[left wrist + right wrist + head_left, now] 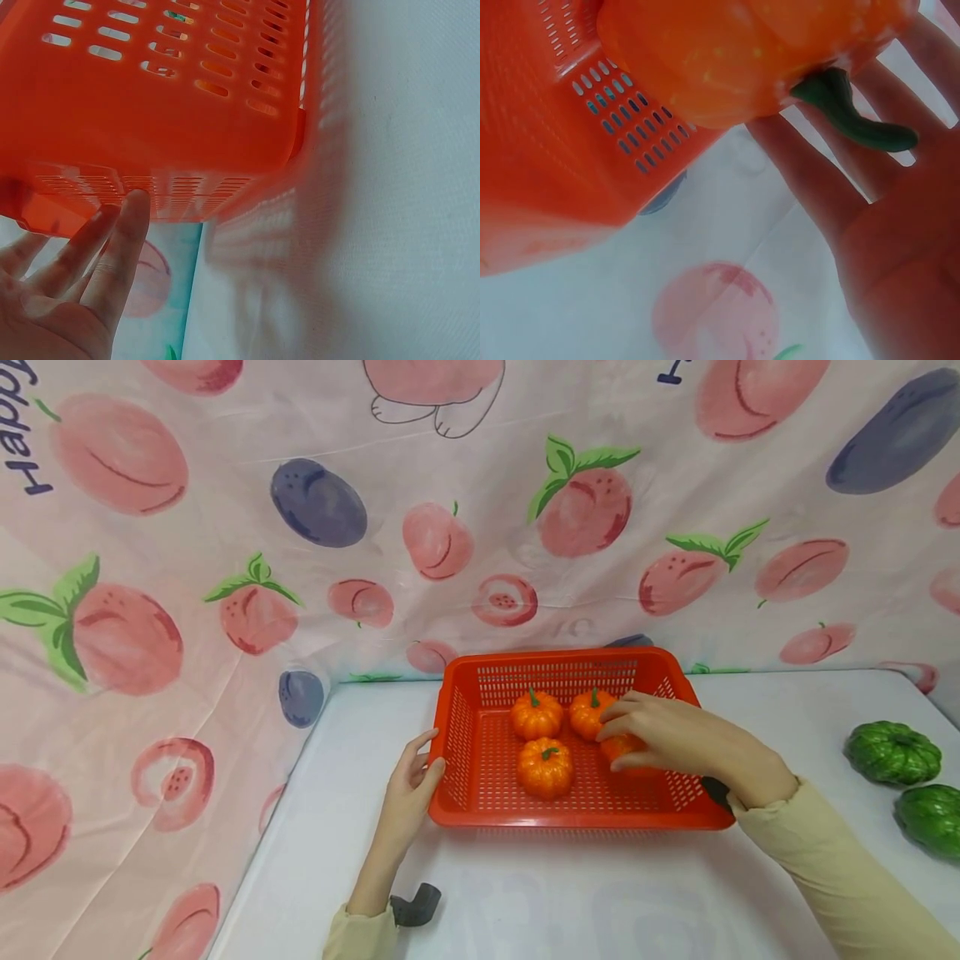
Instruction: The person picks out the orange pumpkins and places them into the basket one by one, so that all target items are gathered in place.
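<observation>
An orange-red plastic basket (577, 821) with slotted walls stands on the white table. Three small orange pumpkins with green stems, a back left pumpkin (537, 717), a front pumpkin (545, 768) and a back middle pumpkin (589, 713), sit inside it. My right hand (660, 731) reaches over the basket's right part and holds another pumpkin (742, 60); its dark green stem points toward the palm in the right wrist view. At the basket's left end, my left hand (411, 777) touches the outside with extended fingers (124, 255).
Two green pumpkin-like vegetables, one ribbed (892, 752) and one smoother (930, 820), lie at the table's right side. A fruit-printed cloth (420, 468) hangs behind and to the left of the table (540, 902).
</observation>
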{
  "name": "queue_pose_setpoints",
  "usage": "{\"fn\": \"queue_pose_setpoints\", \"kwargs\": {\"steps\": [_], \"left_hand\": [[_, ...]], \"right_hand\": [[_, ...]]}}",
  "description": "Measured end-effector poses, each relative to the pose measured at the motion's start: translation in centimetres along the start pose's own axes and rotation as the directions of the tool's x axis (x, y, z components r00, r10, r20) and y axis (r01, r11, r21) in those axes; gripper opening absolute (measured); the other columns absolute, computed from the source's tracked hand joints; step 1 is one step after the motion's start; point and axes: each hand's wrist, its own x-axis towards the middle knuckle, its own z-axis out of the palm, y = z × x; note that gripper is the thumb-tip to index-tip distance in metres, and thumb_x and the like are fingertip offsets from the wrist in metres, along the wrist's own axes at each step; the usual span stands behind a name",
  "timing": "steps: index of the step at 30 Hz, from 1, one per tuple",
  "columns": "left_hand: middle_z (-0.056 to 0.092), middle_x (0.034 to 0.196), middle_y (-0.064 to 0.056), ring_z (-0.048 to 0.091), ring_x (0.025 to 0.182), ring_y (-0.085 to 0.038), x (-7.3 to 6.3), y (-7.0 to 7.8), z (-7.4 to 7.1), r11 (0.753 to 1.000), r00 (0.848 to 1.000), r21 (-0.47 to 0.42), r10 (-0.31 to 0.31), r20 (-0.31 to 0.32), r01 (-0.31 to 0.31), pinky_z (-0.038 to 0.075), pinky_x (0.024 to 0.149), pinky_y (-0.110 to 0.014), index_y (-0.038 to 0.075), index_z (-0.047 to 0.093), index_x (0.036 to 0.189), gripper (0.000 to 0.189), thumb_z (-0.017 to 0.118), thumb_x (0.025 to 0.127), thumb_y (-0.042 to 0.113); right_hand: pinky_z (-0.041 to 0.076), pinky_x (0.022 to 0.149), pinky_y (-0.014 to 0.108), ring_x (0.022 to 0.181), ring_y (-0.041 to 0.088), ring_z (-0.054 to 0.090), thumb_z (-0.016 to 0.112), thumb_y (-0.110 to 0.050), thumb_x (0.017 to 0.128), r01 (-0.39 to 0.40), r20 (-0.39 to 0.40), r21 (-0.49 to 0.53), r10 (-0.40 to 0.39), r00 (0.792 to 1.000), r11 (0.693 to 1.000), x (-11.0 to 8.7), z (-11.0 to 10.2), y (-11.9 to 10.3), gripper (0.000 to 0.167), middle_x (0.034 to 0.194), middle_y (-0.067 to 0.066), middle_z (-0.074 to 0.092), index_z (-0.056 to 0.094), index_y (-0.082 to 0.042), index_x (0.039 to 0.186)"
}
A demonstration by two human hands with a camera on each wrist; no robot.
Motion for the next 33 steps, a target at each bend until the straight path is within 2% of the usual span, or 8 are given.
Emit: {"fn": "queue_pose_setpoints", "kwargs": {"steps": [12,16,23,33], "left_hand": [[0.062,0.129,-0.019,0.065,0.112,-0.033,-0.1,0.0,0.1,1.0,1.0,-0.003,-0.004,0.0,0.004,0.057,0.091,-0.038,0.021,0.046,0.146,0.047,0.059,0.101,0.021],[0.062,0.129,-0.02,0.065,0.112,-0.033,-0.1,0.0,0.0,1.0,1.0,-0.004,-0.001,0.0,0.001,0.057,0.091,-0.037,0.021,0.046,0.146,0.047,0.059,0.101,0.021],[0.063,0.128,-0.019,0.065,0.111,-0.033,-0.1,-0.1,0.0,1.0,1.0,0.0,0.001,-0.004,-0.001,0.057,0.091,-0.038,0.021,0.047,0.146,0.047,0.059,0.101,0.021],[0.062,0.129,-0.019,0.065,0.112,-0.033,0.0,0.0,0.0,1.0,1.0,0.002,-0.01,-0.006,0.01,0.056,0.092,-0.04,0.022,0.047,0.145,0.046,0.059,0.101,0.021]], "right_hand": [[0.048,0.1,0.055,0.119,0.036,0.058,0.078,-0.04,0.083,-0.011,0.074,0.035,0.009,0.997,0.999,1.0,0.2,0.1,0.036,0.12,0.007,0.068,0.075,-0.016,0.109],[0.047,0.102,0.053,0.118,0.034,0.059,0.078,-0.039,0.084,0.0,0.101,0.052,-0.005,0.995,0.999,1.4,0.4,0.4,0.034,0.117,0.005,0.068,0.075,-0.016,0.109],[0.053,0.093,0.045,0.107,0.026,0.063,0.077,-0.037,0.085,0.023,0.131,0.087,-0.034,0.991,0.996,2.2,1.1,0.9,0.034,0.111,0.003,0.069,0.074,-0.012,0.107],[0.053,0.093,0.043,0.103,0.022,0.064,0.076,-0.038,0.087,0.013,0.166,0.118,-0.033,0.986,0.993,2.8,2.3,1.4,0.036,0.107,-0.002,0.07,0.073,-0.009,0.108]]}}
